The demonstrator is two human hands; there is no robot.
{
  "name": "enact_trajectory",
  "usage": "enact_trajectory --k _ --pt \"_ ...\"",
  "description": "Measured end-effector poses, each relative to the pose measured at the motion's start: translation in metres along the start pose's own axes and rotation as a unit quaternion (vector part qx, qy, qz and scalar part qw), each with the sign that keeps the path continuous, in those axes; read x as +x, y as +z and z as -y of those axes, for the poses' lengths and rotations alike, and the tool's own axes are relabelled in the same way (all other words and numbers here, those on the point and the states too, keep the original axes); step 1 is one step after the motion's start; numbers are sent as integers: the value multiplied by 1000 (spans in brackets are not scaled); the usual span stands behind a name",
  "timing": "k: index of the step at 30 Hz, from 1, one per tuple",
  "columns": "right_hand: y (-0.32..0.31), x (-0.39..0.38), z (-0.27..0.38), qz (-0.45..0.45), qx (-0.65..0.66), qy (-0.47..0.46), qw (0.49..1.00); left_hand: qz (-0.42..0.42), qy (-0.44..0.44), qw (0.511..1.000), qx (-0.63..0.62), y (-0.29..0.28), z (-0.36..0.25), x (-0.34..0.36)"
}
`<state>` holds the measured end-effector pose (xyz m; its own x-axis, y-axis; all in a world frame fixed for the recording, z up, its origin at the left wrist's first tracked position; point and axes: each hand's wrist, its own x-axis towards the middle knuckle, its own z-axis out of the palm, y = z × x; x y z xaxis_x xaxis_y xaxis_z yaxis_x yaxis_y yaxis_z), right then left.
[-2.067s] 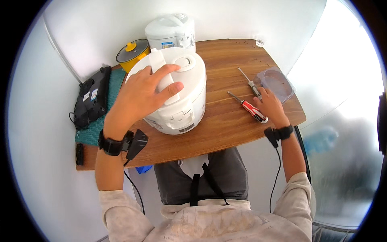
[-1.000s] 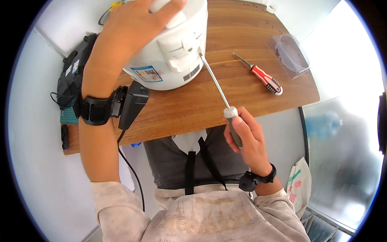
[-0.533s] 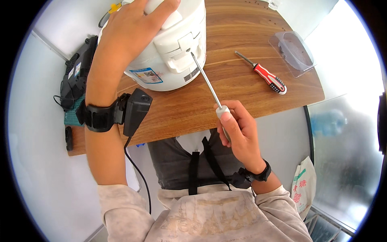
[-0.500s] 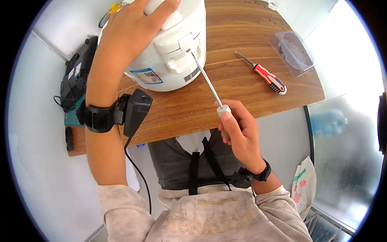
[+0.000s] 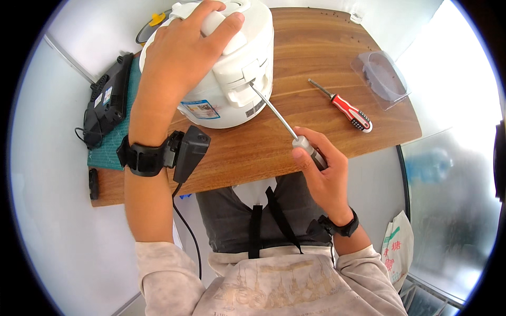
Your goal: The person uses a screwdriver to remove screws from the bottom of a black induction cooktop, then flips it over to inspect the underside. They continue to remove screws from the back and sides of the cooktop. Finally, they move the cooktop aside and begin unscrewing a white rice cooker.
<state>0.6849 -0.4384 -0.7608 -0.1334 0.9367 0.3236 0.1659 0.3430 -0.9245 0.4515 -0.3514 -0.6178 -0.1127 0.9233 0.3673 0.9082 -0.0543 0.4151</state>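
Note:
A white rice cooker [image 5: 222,113] stands on the wooden table, its hinge side toward me. My left hand [image 5: 182,50] grips the top of it, thumb and fingers around the raised part of the lid. In my right hand [image 5: 324,171] is a screwdriver [image 5: 278,114] with a long metal shaft and a grey-white handle. Its tip reaches the small recess beside the cooker's hinge cover. How deep the tip sits is too small to tell. To the right lies a second screwdriver [image 5: 349,111] with a red, white and black handle, touched by neither hand.
A clear plastic package [image 5: 385,79] lies near the table's right edge. Left of the cooker, a black device [image 5: 108,100] rests by a green cutting mat [image 5: 113,150]. Behind it is a lid with a yellow knob [image 5: 157,20]. Small dark bits are scattered at the far right.
The cooker and left hand appear slightly lower and further right in the picture. The right hand has shifted right, and the screwdriver tip now meets the recess instead of lying just beside it.

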Motion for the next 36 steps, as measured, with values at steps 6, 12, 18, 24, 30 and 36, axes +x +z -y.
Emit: enact_trajectory --k 6,12,18,24,30,36 --pt "-10 3 13 2 14 16 1000 -27 56 998 -13 -2 15 3" --pt "-16 6 30 14 14 42 999 -23 46 999 -5 -20 -1 3" --pt "-24 12 47 -13 -71 -62 995 -56 61 995 48 -31 -5 6" --pt "-25 13 61 -36 -128 -114 985 -62 59 995 60 -44 -14 7" --pt "-20 13 66 -42 -123 -127 983 -58 67 995 42 -52 -14 8" --pt "-19 12 70 -44 -117 -129 984 -75 72 992 75 -52 -11 9"
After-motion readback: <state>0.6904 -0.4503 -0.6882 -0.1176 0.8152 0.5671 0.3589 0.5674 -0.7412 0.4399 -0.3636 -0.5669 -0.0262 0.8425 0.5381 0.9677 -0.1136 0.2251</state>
